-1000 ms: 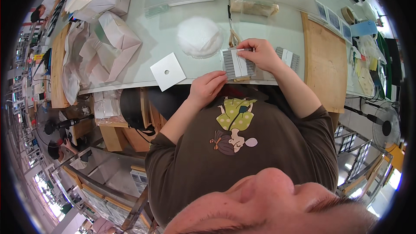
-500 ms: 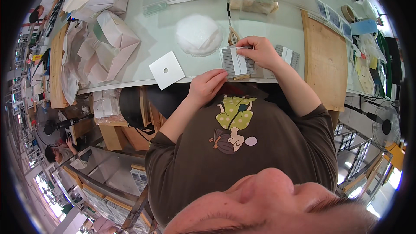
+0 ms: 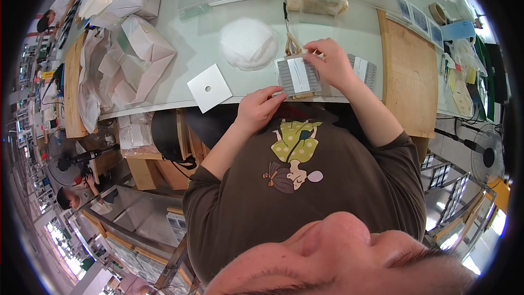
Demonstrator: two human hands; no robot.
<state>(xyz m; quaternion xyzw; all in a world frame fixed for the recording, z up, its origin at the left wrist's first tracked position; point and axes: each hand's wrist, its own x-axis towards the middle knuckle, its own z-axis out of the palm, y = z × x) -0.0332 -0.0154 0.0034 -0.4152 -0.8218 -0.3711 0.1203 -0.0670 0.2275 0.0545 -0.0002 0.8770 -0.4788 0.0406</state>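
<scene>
On the near edge of the table lies a grey ribbed panel (image 3: 313, 79) with a white strip (image 3: 297, 74) down its middle and a dark thin line along the strip. The fingertips of my left hand (image 3: 260, 109) rest at its near left corner, fingers stretched out. Over its far right corner is my right hand (image 3: 334, 64), thumb and forefinger apart, with nothing visible between them. A second grey ribbed panel (image 3: 371, 75) with a white strip lies just right of that hand, partly hidden by my wrist.
Left of my hands lie a white square card (image 3: 209, 88) with a hole and a round pile of white, translucent sheets (image 3: 249, 43). Scissors (image 3: 293, 43) lie beyond the panel. Crumpled wrapping paper (image 3: 131, 60) is at far left. A wooden board (image 3: 409, 76) stands at right.
My right hand has let go of the white strip and moved a little up and right, uncovering it. My left hand stays at the panel's corner, its fingers slightly more spread.
</scene>
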